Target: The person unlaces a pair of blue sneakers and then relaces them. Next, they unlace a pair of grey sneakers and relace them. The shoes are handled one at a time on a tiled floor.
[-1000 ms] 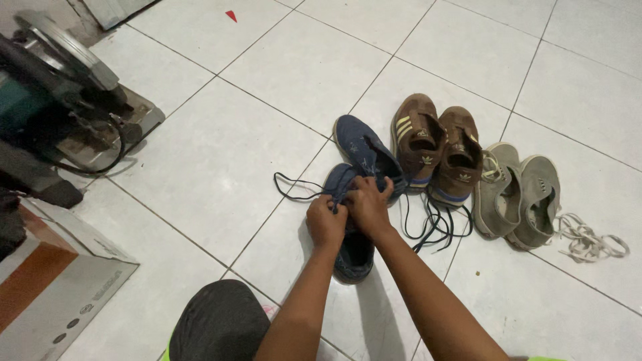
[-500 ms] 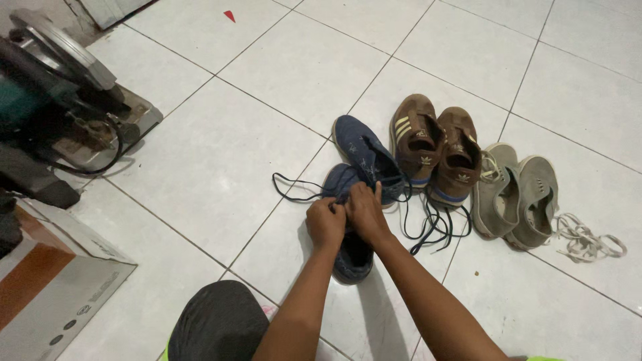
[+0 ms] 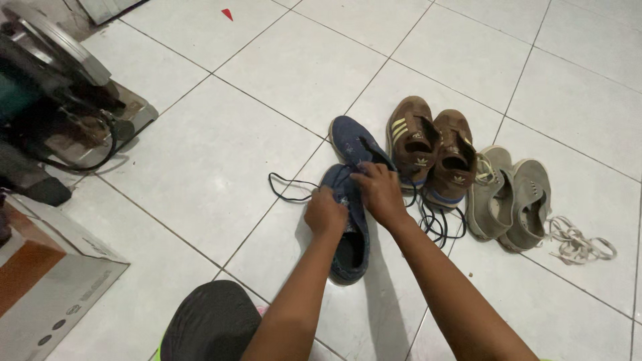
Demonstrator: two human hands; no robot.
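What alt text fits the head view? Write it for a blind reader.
Both hands, left hand and right hand, grip a navy shoe on white floor tiles. Its mate, brown shoes and grey shoes sit alongside.

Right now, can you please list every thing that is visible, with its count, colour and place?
navy shoes: 2, dark blue, centre of floor, nearer one under both hands
black laces: loose strands, black, trailing left and right of the navy shoes
brown sneakers: 2, brown with pale stripes, right of the navy shoes
grey shoes: 2, grey, far right, pale laces spilled beside them
circular saw: 1, dark with metal guard, top left
cardboard box: 1, white and orange, bottom left
tiled floor: white tiles
knee: 1, dark cloth, bottom centre
left hand: on nearer navy shoe
right hand: on the same shoe
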